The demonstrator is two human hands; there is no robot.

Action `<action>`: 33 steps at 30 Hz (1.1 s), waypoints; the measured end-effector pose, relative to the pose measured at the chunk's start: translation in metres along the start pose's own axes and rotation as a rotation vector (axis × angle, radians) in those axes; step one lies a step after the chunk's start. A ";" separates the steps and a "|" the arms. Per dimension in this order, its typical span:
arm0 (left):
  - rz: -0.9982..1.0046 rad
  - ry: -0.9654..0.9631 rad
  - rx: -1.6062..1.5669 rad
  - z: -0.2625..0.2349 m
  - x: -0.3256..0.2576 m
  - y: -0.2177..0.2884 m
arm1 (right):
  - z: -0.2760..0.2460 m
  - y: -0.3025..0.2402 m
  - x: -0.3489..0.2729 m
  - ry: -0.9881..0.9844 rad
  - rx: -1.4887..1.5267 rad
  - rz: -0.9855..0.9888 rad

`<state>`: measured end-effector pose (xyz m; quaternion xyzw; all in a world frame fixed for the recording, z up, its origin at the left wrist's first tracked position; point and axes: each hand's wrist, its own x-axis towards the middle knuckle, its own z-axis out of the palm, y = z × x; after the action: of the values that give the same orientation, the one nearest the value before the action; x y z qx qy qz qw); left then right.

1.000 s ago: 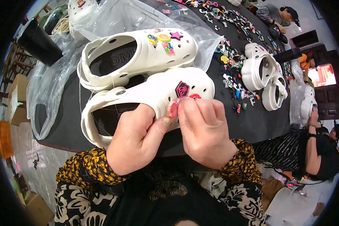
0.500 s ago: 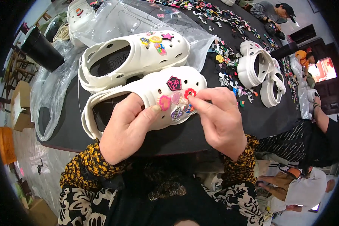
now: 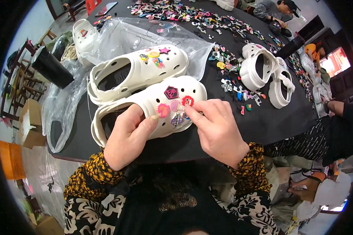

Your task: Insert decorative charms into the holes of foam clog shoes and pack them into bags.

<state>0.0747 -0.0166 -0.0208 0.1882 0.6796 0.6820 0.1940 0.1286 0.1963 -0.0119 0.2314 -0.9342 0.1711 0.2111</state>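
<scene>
A white clog (image 3: 147, 98) lies toe to the right before me, with colourful shoe charms on its upper. My left hand (image 3: 127, 131) grips its side, fingers inside the opening and thumb on top beside a pink charm (image 3: 162, 110). My right hand (image 3: 219, 127) is closed, its fingertips pressed at the toe just below a red charm (image 3: 187, 100). They partly cover a bluish charm there. Nearby sit a dark pentagon charm (image 3: 171, 92), an ice-cream charm and a purple one (image 3: 177, 120). Behind lies a second white clog (image 3: 117, 88), also bearing charms.
Loose charms (image 3: 192, 15) are strewn over the far side and right of the black table (image 3: 223, 129). A white pair (image 3: 257, 72) stands at right, another clog (image 3: 84, 37) far left. Clear plastic bags (image 3: 59, 129) and a black cup (image 3: 53, 66) are left. Other people sit around.
The whole view has shifted slightly. My right fingertips have moved from the red charm to just below it, over the bluish charm. My left hand keeps its hold on the clog.
</scene>
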 end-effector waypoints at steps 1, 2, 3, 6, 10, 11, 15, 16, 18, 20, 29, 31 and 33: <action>0.008 -0.001 0.007 -0.004 -0.001 0.004 | 0.001 -0.001 0.000 0.010 -0.003 -0.003; -0.047 -0.024 0.128 -0.008 -0.003 0.011 | 0.003 -0.002 -0.001 0.001 -0.031 -0.013; -0.104 -0.045 0.250 -0.010 -0.004 0.015 | 0.005 -0.003 -0.001 -0.007 -0.060 -0.021; 0.087 -0.025 0.274 -0.017 -0.010 0.010 | 0.007 -0.005 0.000 -0.010 -0.067 -0.034; 0.151 -0.037 0.505 -0.029 -0.011 0.023 | 0.001 -0.002 0.001 -0.010 -0.062 -0.041; 0.170 -0.025 0.533 -0.031 -0.010 0.027 | -0.003 0.001 0.001 -0.002 -0.065 -0.043; 0.052 0.111 0.369 -0.039 -0.003 0.050 | -0.030 0.017 -0.002 0.055 -0.138 0.021; 0.067 0.103 0.416 -0.045 0.002 0.053 | -0.035 0.025 -0.003 0.068 -0.150 0.038; 0.067 0.146 0.425 -0.056 0.015 0.057 | -0.045 0.041 -0.006 0.112 -0.172 0.064; 0.100 0.186 0.468 -0.071 0.034 0.051 | -0.057 0.053 -0.011 0.179 -0.174 0.136; -0.151 -0.108 0.450 -0.100 0.094 0.012 | -0.118 0.069 -0.018 0.250 -0.136 0.284; -0.222 -0.144 0.537 -0.097 0.100 0.014 | -0.129 0.071 -0.016 0.284 -0.160 0.291; -0.259 -0.087 0.286 -0.094 0.104 0.005 | -0.135 0.071 -0.012 0.278 -0.190 0.291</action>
<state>-0.0632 -0.0423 -0.0168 0.1539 0.7790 0.5392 0.2805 0.1449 0.3159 0.0819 0.0474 -0.9316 0.1409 0.3317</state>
